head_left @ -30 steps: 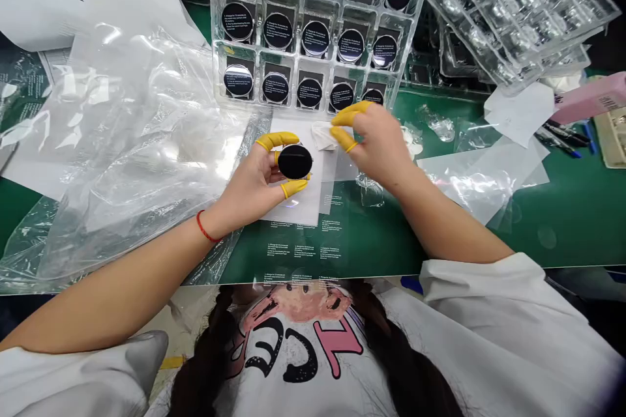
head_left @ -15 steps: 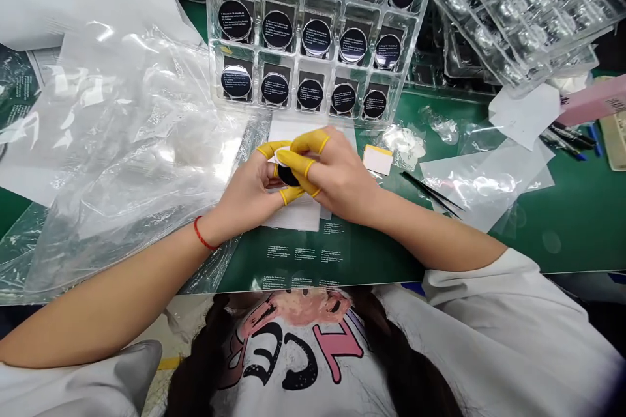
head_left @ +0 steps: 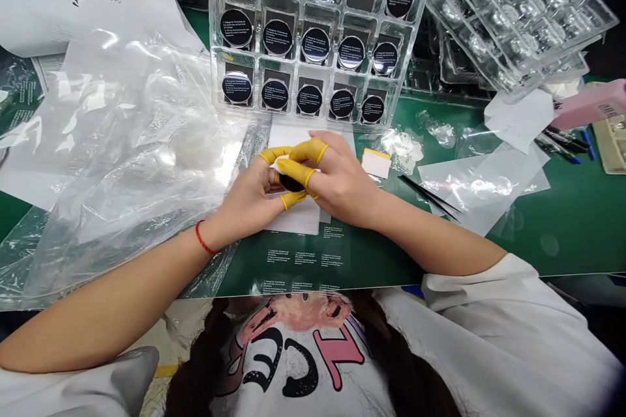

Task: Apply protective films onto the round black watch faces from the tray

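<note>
The room is brightly and evenly lit, seemingly from overhead, so shadows stay faint, even beneath the right hand (head_left: pixel 345 189). Hard white glare streaks the plastic bag (head_left: pixel 141 124) and glints along the clear tray (head_left: pixel 313 45). Most of the scene looks fairly sharp, though the wide lens bows the near edge of the green mat (head_left: pixel 372 260) and stretches the corners.

Yellow rubber finger cots (head_left: pixel 308 150) cover fingers of the left hand (head_left: pixel 244 199) and the right hand (head_left: pixel 342 186), and a thin red string bracelet (head_left: pixel 201 238) rings the left wrist (head_left: pixel 211 234). A loose white T-shirt (head_left: pixel 469 280) bears a pink painted patch (head_left: pixel 293 311) and chunky black-and-pink lettering (head_left: pixel 267 365); two long dark braids (head_left: pixel 411 378) lie over it.
</note>
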`<action>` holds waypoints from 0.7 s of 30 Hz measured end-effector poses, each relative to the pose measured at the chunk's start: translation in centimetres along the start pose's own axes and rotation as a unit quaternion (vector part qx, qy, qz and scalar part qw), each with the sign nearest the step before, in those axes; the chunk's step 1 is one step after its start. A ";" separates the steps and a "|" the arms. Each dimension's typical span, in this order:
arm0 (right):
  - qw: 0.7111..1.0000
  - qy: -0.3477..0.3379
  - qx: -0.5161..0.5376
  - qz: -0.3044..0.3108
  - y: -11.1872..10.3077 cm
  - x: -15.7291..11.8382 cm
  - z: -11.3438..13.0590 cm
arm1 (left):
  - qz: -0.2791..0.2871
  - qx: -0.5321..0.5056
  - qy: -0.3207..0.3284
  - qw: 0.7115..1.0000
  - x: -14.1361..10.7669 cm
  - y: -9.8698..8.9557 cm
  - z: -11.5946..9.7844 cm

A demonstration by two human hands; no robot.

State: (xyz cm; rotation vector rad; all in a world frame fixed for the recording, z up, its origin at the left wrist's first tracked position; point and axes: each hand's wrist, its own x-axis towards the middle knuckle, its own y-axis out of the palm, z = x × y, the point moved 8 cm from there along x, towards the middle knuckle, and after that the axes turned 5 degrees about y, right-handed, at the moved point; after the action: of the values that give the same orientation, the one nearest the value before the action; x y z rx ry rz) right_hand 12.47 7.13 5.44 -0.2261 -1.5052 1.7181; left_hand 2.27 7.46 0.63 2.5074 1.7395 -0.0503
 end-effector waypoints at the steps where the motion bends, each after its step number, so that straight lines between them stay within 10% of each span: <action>1: 1.000 -0.026 -0.009 -0.003 0.0 0.0 0.5 | -0.003 0.008 0.006 1.000 0.0 -0.1 -0.1; 9: 0.980 -0.183 -0.022 -0.069 -2.9 -1.2 2.0 | -0.001 -0.004 -0.011 1.000 -0.2 -0.3 0.0; 21: 0.983 -0.077 0.024 -0.162 -4.3 -0.8 -2.8 | -0.014 -0.016 -0.020 1.000 -0.6 -0.4 -0.9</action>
State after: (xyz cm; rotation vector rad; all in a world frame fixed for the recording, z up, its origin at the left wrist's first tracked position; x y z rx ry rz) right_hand 16.60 8.44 8.24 0.1741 -1.5135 1.5332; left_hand 1.69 7.14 1.51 2.4416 1.7470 -0.0747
